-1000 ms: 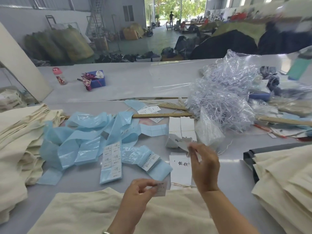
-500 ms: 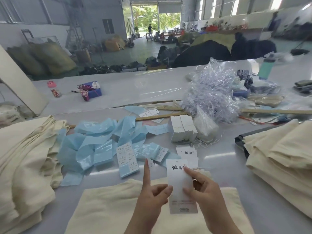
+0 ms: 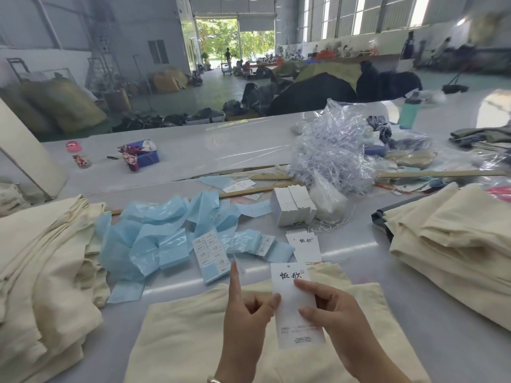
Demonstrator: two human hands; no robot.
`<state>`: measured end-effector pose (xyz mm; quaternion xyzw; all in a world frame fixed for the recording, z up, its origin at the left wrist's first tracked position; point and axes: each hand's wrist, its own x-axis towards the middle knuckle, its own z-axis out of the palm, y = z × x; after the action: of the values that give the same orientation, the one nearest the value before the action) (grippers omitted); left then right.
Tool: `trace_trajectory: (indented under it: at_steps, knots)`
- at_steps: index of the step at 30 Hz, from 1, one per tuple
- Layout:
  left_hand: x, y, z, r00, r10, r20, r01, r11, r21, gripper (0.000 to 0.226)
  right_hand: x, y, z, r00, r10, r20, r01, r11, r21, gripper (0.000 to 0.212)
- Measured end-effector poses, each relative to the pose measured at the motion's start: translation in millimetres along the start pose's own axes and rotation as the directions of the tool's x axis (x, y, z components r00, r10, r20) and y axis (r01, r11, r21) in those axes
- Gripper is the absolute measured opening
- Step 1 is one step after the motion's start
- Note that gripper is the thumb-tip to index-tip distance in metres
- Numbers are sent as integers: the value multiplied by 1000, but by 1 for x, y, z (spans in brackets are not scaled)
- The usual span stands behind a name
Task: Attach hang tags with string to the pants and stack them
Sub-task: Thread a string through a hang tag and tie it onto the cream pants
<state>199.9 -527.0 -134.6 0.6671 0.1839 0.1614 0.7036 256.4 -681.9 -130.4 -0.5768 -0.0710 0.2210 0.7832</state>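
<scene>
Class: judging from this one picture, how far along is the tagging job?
Done: cream pants lie piled at the left, though tags can't be seen on them. In hand: both the left hand and right hand pinch a white hang tag above the pants in front. Left: stringing it, stacking, and the right pile.

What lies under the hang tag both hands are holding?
Cream pants on the table lie under the hang tag, pinched by left hand and right hand. The fabric directly behind it is hidden.
</scene>
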Motion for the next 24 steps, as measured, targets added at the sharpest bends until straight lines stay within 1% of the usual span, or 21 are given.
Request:
trace_trajectory:
  at_steps: [1, 2, 6, 8, 11, 14, 16, 21, 24]
  knots:
    - [0, 2, -4, 1000, -11, -22, 11, 1000, 4, 93, 0, 0, -1, 1000, 5, -2, -5, 1000, 6, 47]
    - [2, 4, -8, 999, -16, -39, 16, 1000, 10, 84, -1, 0, -2, 1000, 11, -1, -11, 1000, 0, 51]
    - [2, 12, -24, 997, 21, -74, -16, 998, 62, 27, -1, 3, -3, 999, 31, 15, -29, 994, -110, 74]
    - [-2, 18, -25, 997, 53, -62, -48, 996, 71, 16, -2, 6, 1, 999, 38, 24, -35, 992, -124, 78]
    - [-7, 24, -16, 999, 45, 23, -45, 999, 13, 13, -4, 8, 8, 997, 33, 68, -23, 990, -139, 81]
    - [-9, 24, -5, 997, 16, 70, -11, 998, -66, 25, -5, 5, 15, 994, 8, 113, 7, 991, -135, 82]
    - [-12, 27, 1, 998, -10, 67, 15, 997, -70, 27, -5, 3, 17, 992, -14, 124, 30, 991, -128, 83]
    - [-11, 29, 10, 1000, -19, 22, 19, 999, -27, 31, -6, -1, 17, 988, -43, 150, 61, 991, -117, 81]
    - [-10, 29, 13, 999, -28, 20, 29, 998, -48, 38, -5, -3, 17, 986, -49, 162, 65, 994, -92, 81]
